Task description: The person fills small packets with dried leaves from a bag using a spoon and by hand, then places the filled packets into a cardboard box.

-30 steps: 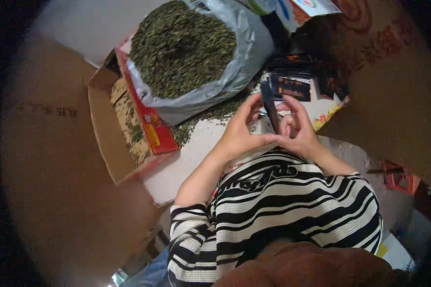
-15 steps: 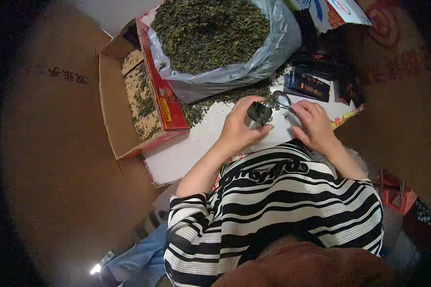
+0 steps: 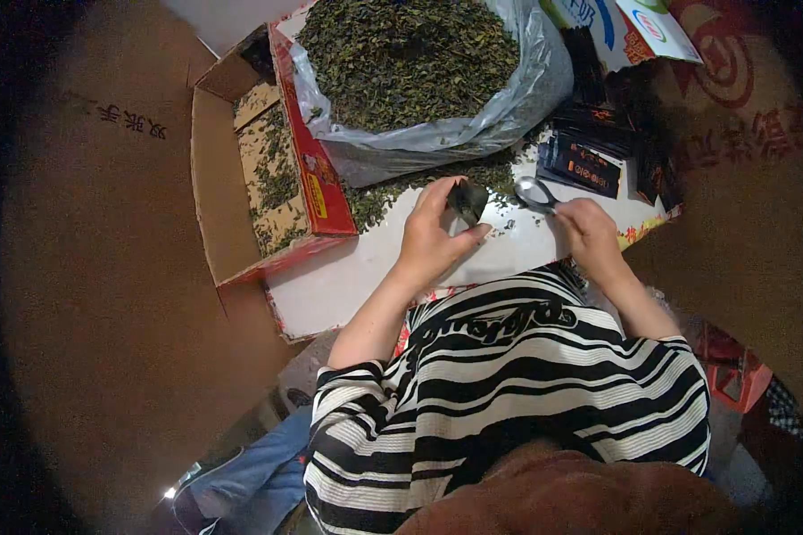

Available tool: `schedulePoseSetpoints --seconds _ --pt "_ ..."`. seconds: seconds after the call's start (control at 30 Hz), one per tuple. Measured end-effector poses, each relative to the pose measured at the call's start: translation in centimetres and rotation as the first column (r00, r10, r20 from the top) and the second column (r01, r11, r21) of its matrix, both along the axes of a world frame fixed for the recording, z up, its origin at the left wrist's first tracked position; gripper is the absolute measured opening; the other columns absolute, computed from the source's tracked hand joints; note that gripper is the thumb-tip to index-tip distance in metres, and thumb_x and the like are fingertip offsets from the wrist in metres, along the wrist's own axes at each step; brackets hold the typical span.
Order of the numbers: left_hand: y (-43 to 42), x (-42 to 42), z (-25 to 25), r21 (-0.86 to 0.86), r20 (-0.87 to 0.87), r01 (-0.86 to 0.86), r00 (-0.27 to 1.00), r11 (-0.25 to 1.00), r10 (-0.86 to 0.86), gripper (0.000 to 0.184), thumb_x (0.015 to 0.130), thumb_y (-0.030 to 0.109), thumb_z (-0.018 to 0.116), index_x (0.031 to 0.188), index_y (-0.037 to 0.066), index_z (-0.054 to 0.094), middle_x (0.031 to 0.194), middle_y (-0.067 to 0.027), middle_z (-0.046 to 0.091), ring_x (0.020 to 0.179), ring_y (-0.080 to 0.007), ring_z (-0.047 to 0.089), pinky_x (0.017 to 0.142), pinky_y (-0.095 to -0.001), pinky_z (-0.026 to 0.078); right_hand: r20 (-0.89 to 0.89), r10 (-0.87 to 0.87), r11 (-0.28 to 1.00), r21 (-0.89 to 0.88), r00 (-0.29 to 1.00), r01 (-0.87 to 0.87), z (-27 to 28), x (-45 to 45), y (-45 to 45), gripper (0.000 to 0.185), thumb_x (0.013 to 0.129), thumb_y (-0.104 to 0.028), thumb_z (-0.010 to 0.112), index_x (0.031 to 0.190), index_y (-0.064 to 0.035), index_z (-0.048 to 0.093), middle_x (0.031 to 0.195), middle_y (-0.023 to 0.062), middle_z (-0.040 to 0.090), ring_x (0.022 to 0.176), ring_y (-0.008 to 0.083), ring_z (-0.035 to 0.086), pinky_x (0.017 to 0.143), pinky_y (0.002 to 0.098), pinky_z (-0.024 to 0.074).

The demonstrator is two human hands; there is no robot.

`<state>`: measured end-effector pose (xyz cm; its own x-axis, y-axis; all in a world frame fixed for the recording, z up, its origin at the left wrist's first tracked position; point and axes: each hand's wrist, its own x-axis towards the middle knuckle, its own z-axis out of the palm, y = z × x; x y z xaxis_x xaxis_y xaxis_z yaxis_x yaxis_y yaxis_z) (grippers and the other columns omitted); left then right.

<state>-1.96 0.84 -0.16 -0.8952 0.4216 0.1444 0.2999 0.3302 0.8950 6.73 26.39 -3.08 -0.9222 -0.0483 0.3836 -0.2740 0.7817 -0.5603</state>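
Note:
My left hand is wrapped round a small dark packet, its open mouth turned upward. In my right hand is a metal spoon, gripped by the handle, with the bowl pointing left toward the packet but apart from it. Loose dried tea leaves lie scattered on the white board around and below both hands. Just beyond the hands stands a large clear plastic bag, heaped with dried green tea leaves.
An open cardboard box with a red side stands at the left, tea leaves on its floor. Stacked dark printed packets lie at the right of the board. A white printed carton is behind them, and a red plastic object sits lower right.
My left hand has moved slightly left and tilted the packet. The spoon has shifted slightly right, away from the packet, with my right hand. The whole view has also moved a little.

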Motion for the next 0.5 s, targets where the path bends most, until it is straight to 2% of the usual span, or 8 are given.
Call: schedulePoseSetpoints --seconds 0.1,0.13,0.2,0.23,0.3,0.33,0.4,0.5 --pt "0.0 -0.3 0.1 0.043 0.0 -0.021 1.0 0.999 0.021 0.055 0.066 0.014 0.081 0.114 0.004 0.055 0.111 -0.0099 0.056 0.101 -0.0219 0.056 0.088 -0.0315 0.045 0.051 -0.072 0.97 -0.227 0.996 0.081 3.9 -1.8 -0.4 0.013 0.086 -0.009 0.056 0.093 -0.0022 0.064 0.089 0.0129 0.064 0.08 0.0282 0.062 0.069 0.0324 0.0493" --pt "0.1 -0.3 0.4 0.03 0.011 -0.039 0.999 0.999 0.039 0.054 0.067 0.014 0.081 0.114 0.003 0.056 0.11 -0.0099 0.056 0.101 -0.0217 0.056 0.088 -0.0314 0.045 0.049 -0.073 0.971 -0.225 0.996 0.082 4.7 -2.7 -0.5 0.013 0.086 -0.009 0.056 0.093 -0.0022 0.064 0.089 0.0129 0.064 0.08 0.0282 0.062 0.069 0.0324 0.0493" --pt "0.1 -0.4 0.8 0.001 0.034 -0.075 0.997 0.997 0.075 0.053 0.068 0.015 0.08 0.113 0.003 0.056 0.11 -0.0099 0.056 0.101 -0.0213 0.056 0.088 -0.0313 0.045 0.043 -0.045 0.933 -0.354 0.998 0.057 6.2 -4.8 -0.8 0.012 0.09 -0.012 0.057 0.093 -0.0003 0.061 0.082 0.0055 0.061 0.068 0.0117 0.055 0.061 0.0242 0.0443" --pt "0.0 -0.4 0.9 0.003 0.031 -0.075 0.997 0.997 0.075 0.053 0.068 0.015 0.08 0.113 0.003 0.056 0.11 -0.0099 0.056 0.101 -0.0213 0.056 0.088 -0.0313 0.045 0.04 -0.045 0.934 -0.352 0.998 0.056 7.2 -5.9 -1.2 0.012 0.09 -0.012 0.057 0.093 -0.0003 0.061 0.082 0.0055 0.061 0.068 0.0117 0.055 0.061 0.0242 0.0443" --pt "-0.2 -0.4 0.8 0.008 0.05 -0.071 0.996 0.997 0.07 0.051 0.068 0.015 0.08 0.112 0.002 0.057 0.108 -0.0097 0.056 0.1 -0.0212 0.056 0.088 -0.0312 0.045 0.256 0.053 0.843 -0.53 0.965 0.094 8.7 -8.2 -2.5 0.015 0.091 -0.015 0.057 0.091 -0.0007 0.061 0.079 0.0017 0.06 0.066 0.0072 0.052 0.06 0.0216 0.0431" --pt "-0.4 -0.4 0.7 0.011 0.06 -0.069 0.996 0.998 0.068 0.051 0.068 0.016 0.08 0.111 0.002 0.057 0.107 -0.0096 0.056 0.099 -0.0212 0.056 0.087 -0.0312 0.045 0.253 0.056 0.844 -0.528 0.966 0.09 8.8 -9.5 -3.3 0.015 0.091 -0.015 0.057 0.091 -0.0007 0.061 0.079 0.0017 0.06 0.066 0.0072 0.052 0.06 0.0216 0.0431" --pt "-0.7 -0.3 0.7 -0.006 0.055 -0.063 0.996 0.998 0.063 0.057 0.068 0.015 0.08 0.117 0.002 0.054 0.111 -0.0108 0.055 0.102 -0.0219 0.055 0.088 -0.0319 0.046 0.277 0.214 0.714 -0.699 0.937 0.044 9.0 -11.9 -4.6 0.015 0.091 -0.017 0.057 0.093 -0.002 0.061 0.075 0.0004 0.059 0.062 0.0067 0.052 0.058 0.021 0.0428" --pt "-1.1 -0.4 0.7 -0.046 0.048 -0.05 0.997 0.998 0.052 0.069 0.067 0.014 0.08 0.127 0.002 0.048 0.12 -0.0132 0.052 0.106 -0.0235 0.055 0.09 -0.0333 0.048 0.321 0.233 0.7 -0.711 0.918 0.071 8.9 -14.6 -6.5 0.014 0.091 -0.016 0.058 0.092 -0.0021 0.061 0.075 0.0005 0.06 0.061 0.0068 0.052 0.057 0.0214 0.0429"
